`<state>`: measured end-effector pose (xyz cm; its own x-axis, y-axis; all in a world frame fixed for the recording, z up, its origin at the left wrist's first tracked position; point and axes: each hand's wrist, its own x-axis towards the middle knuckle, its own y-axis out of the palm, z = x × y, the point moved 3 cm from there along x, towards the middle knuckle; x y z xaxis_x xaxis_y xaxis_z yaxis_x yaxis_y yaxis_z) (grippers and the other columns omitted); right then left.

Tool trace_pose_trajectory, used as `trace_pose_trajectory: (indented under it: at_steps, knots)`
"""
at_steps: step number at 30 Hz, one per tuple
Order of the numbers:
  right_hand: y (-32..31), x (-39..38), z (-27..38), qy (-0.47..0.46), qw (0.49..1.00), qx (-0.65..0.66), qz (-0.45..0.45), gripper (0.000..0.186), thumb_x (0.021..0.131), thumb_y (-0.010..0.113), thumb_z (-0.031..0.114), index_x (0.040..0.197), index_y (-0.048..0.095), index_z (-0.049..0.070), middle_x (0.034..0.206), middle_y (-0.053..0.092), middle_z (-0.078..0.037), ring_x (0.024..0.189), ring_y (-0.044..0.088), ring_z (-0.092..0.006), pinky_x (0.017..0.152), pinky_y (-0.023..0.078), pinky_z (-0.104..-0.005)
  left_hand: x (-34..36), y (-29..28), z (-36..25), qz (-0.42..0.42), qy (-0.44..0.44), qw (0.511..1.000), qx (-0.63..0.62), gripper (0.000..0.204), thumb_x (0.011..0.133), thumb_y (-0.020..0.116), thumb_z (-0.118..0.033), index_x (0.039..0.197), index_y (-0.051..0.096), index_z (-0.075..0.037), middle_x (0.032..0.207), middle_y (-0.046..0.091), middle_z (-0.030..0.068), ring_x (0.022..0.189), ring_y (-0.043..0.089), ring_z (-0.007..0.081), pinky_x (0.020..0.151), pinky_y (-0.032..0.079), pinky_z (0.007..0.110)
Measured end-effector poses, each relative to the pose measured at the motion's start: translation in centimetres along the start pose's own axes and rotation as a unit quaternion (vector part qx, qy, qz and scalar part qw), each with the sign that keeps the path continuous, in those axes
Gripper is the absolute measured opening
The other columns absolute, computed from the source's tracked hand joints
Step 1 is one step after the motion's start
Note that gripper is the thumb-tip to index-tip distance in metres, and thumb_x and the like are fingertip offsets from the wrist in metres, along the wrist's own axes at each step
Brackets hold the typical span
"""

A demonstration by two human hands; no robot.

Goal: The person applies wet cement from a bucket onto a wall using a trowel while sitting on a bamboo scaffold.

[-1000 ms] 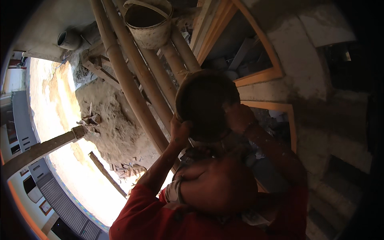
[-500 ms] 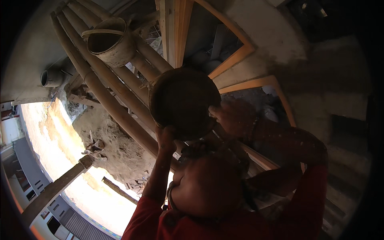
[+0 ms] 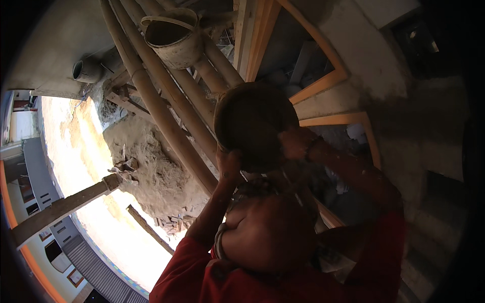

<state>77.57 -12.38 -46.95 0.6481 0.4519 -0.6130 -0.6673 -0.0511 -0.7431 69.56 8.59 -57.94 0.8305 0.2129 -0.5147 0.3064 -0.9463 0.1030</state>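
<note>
A dark round basin [image 3: 252, 123] sits near the middle of the view, a little toward 12 o'clock. The left hand [image 3: 230, 164] grips its rim at the basin's 7 o'clock. The right hand [image 3: 297, 144] is at its 4 o'clock, fingers bent in; whether it clasps the rim or holds something inside, I cannot tell. Bamboo poles [image 3: 153, 101] slant from 11 o'clock down behind the basin, and a pale bucket [image 3: 177, 53] stands on them at 11 o'clock. A sandy heap [image 3: 146, 151] lies at 9 o'clock.

The handling looks under way: the basin is in hand, not let go. Its inside is too dark to show any contents, so how much is done or left cannot be judged, nor whether the poles bear any weight from it.
</note>
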Motion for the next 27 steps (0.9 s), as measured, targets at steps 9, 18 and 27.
trace_pose_trajectory:
  at_steps: [9,18,27]
  knots:
    - [1.2,-3.2,-1.1,-0.071,0.95,0.263,-0.154,0.03,0.089,0.063,0.027,0.109,0.066,0.005,0.1,0.069,-0.021,0.097,0.066,-0.0386,0.086,0.053,-0.0483,-0.8,0.3,-1.4,0.036,0.01,0.998,-0.055,0.053,0.074,0.054,-0.003,0.127,0.056,0.002,0.11,0.066,0.0091,0.098,0.061,0.0177,0.083,0.051,0.031]
    - [-4.0,-6.7,-1.6,0.056,0.97,-0.021,-0.235,0.032,0.09,0.063,0.026,0.118,0.06,0.011,0.09,0.064,-0.014,0.088,0.065,-0.0352,0.074,0.053,-0.0462,-0.7,0.6,-1.9,0.012,0.001,1.0,-0.013,0.051,0.072,0.055,-0.004,0.123,0.057,0.001,0.101,0.067,0.0081,0.089,0.061,0.0157,0.078,0.051,0.031]
    - [1.1,-2.7,-3.6,0.05,0.981,-0.16,-0.1,0.026,0.089,0.059,0.023,0.111,0.061,0.01,0.095,0.064,-0.018,0.086,0.066,-0.0363,0.075,0.054,-0.0467,-1.4,1.5,-2.3,0.004,0.001,0.999,-0.051,0.051,0.072,0.054,-0.001,0.123,0.057,0.002,0.102,0.068,0.0104,0.093,0.064,0.0187,0.082,0.052,0.032]
